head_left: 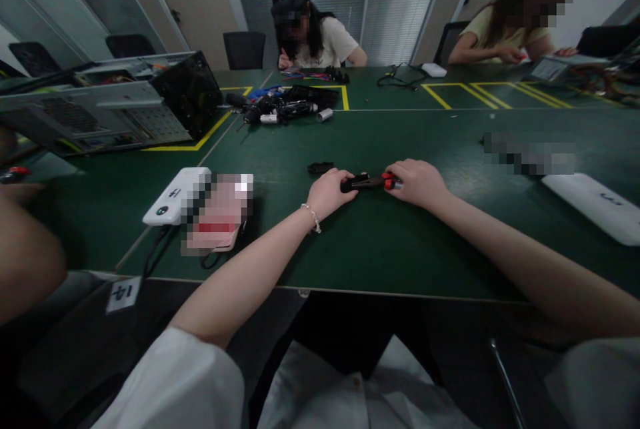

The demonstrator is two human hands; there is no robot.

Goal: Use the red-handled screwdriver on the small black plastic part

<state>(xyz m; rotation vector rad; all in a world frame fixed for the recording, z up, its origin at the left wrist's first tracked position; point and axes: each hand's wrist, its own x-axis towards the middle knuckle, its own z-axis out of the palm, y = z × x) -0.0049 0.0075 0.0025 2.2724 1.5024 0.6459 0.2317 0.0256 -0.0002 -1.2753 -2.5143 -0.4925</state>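
Observation:
My left hand (331, 194) is closed on a small black part (351, 183) just above the green table (380, 242). From the other side, my right hand (419, 183) grips pliers (389, 180) by their red and black handles. The dark jaws of the pliers meet the black part between my hands; whether they are clamped on it I cannot tell. Just beyond my left hand, another small black piece (320, 167) lies on the table.
A white power bank (179, 194) and a pink phone (220, 215) lie left; another white power bank (595, 205) lies right. An open computer case (125, 105) stands far left. A black cable pile (285, 105) lies ahead. Co-workers sit across (335, 39) and at left (27, 249).

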